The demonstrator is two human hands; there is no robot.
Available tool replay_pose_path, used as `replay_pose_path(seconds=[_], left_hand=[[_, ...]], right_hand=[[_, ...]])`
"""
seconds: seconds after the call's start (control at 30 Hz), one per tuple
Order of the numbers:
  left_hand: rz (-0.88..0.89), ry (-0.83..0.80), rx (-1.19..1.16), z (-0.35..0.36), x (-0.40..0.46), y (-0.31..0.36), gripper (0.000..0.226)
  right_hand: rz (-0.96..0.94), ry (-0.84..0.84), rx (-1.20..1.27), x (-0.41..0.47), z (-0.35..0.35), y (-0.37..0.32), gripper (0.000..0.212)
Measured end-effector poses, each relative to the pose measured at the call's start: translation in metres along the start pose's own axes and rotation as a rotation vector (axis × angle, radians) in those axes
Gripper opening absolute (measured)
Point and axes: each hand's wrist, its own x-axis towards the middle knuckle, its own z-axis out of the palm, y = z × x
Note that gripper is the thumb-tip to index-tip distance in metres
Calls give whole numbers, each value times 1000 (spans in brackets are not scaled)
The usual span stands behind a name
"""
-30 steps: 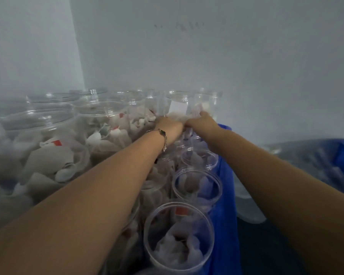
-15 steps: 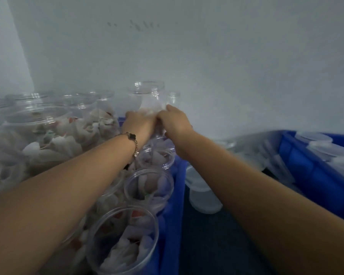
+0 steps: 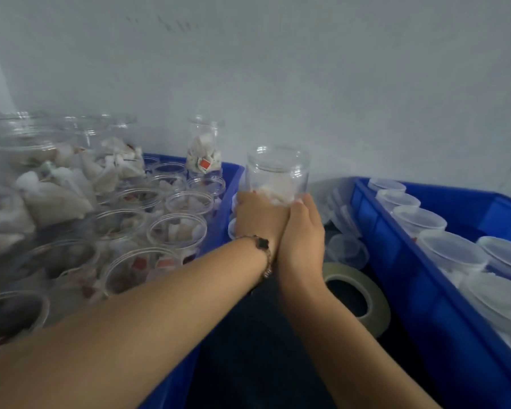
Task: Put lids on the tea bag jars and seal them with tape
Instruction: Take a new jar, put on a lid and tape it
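Nearest, two bare forearms are seen reaching forward over a dark table surface (image 3: 248, 349), the left wrist fitted with a bracelet (image 3: 263, 249). Just beyond the right forearm, a roll of tape (image 3: 357, 293) is laid flat on the dark surface, beside the wall of the right blue bin (image 3: 410, 290). That bin is stocked with rows of translucent lids (image 3: 419, 219), stood in a line along its near wall. Between the two bins, further loose lids (image 3: 347, 250) are scattered on the surface.

Mid-field, one clear jar (image 3: 278, 175) is held upright and uncapped between the bins, white tea bags visible inside its lower half. The left hand (image 3: 258, 216) is wrapped round its base, fingers curled on the far side and largely hidden. The right hand (image 3: 303, 231) is pressed against the jar's lower right side, thumb laid on the glass; its fingers are closed round the jar, though their tips cannot be seen.

At left, the left blue bin (image 3: 227, 184) is packed with open jars of tea bags (image 3: 177, 231). Farther back, one tall filled jar (image 3: 205, 152) is stood above the others, before a pale wall (image 3: 307, 84).
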Motion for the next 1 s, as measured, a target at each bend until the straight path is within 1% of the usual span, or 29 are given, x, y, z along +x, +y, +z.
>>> replay_pose_path(seconds=[0.07,0.13,0.17,0.23,0.27,0.3,0.37,0.43,0.5,0.57,0.6,0.63,0.7,0.73,0.77,0.83,0.87,0.9,0.93,0.97,1.0], left_hand=[[-80,-5,18,15,-22,-11,59],[-234,15,-37,26,-40,-23,72],[-309,35,-63,32,-45,-32,75],[-418,73,-60,40,-61,-51,69],[-437,107,-49,44,-65,-62,65],[-428,130,-23,47,-69,-72,63],[-329,166,12,49,-76,-90,66],[-225,180,-2,53,-82,-108,77],[-228,165,-96,53,-84,-117,90],[-229,136,-191,50,-80,-119,92],[-224,113,-228,49,-77,-120,89],[-215,90,-253,48,-75,-122,88],[-167,66,-235,49,-73,-125,87],[-133,61,-208,51,-74,-126,88],[-102,66,-180,51,-75,-127,90],[-41,92,-132,51,-76,-125,105],[-23,94,-111,51,-75,-123,114],[-10,84,-99,51,-74,-123,117],[-4,67,-96,50,-74,-123,115],[-12,49,-99,50,-74,-123,110],[-25,35,-101,50,-74,-124,107]], right_hand=[[133,15,70,-7,-20,13,39],[223,-9,108,-15,-34,25,33],[255,-32,96,-19,-41,31,31],[333,-98,53,-29,-50,43,33],[351,-134,27,-32,-52,48,36],[349,-169,-8,-34,-54,52,38],[316,-197,-98,-39,-58,60,31],[290,-162,-151,-40,-61,66,23],[280,-121,-170,-36,-63,67,22],[313,-31,-168,-21,-61,60,27],[301,26,-237,-8,-61,56,30],[247,63,-354,6,-61,53,30],[46,79,-597,36,-62,52,26],[-48,32,-767,49,-63,56,22],[-137,-39,-999,62,-63,63,22],[-265,-169,-1436,86,-63,77,30],[-272,-209,-1558,96,-62,82,39],[-235,-247,-1624,104,-61,86,52],[-163,-280,-1642,112,-61,89,66],[-84,-315,-1658,123,-61,92,76],[-6,-338,-1680,133,-61,95,79]])
